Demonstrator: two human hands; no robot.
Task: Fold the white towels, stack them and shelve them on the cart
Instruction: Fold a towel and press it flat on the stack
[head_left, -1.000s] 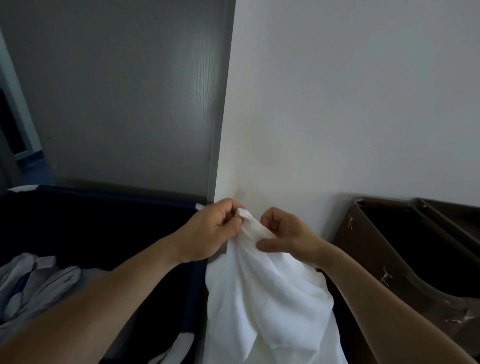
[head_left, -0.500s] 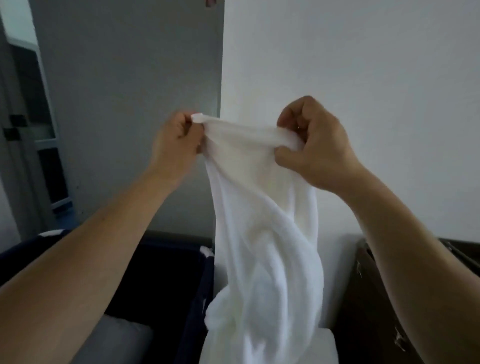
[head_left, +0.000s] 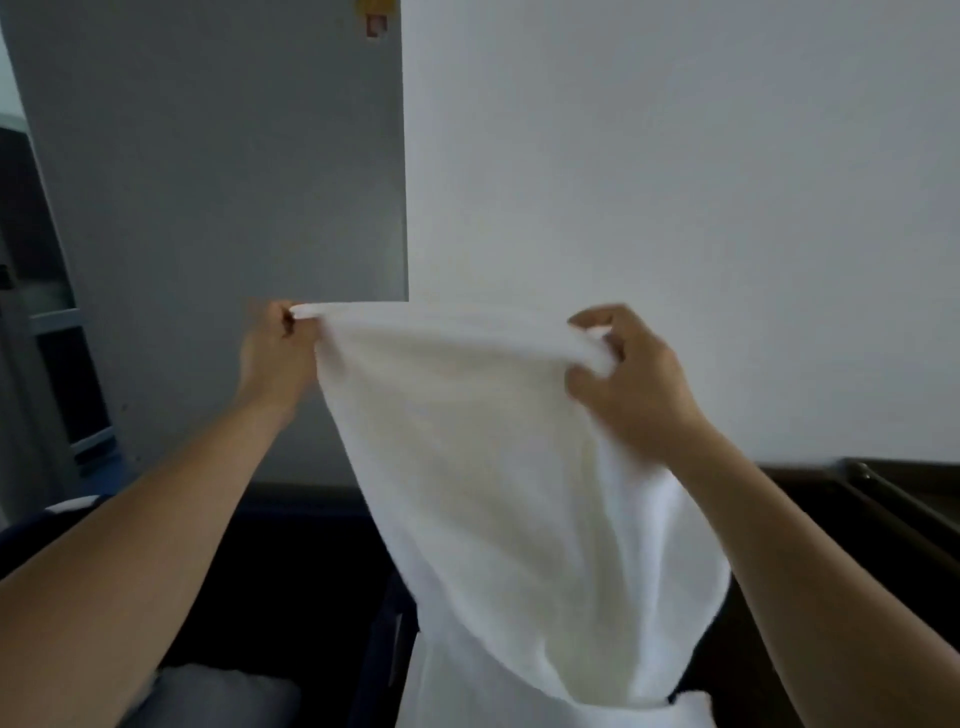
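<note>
Hanging lengthwise below both hands, white towel has its top edge stretched level; left hand pinches one corner, right hand grips the other.

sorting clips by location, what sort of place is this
Likely a hotel housekeeping or laundry area: a plain white cloth towel held up, a dark navy fabric linen bin lower left, a dark brown cart at right.
</note>
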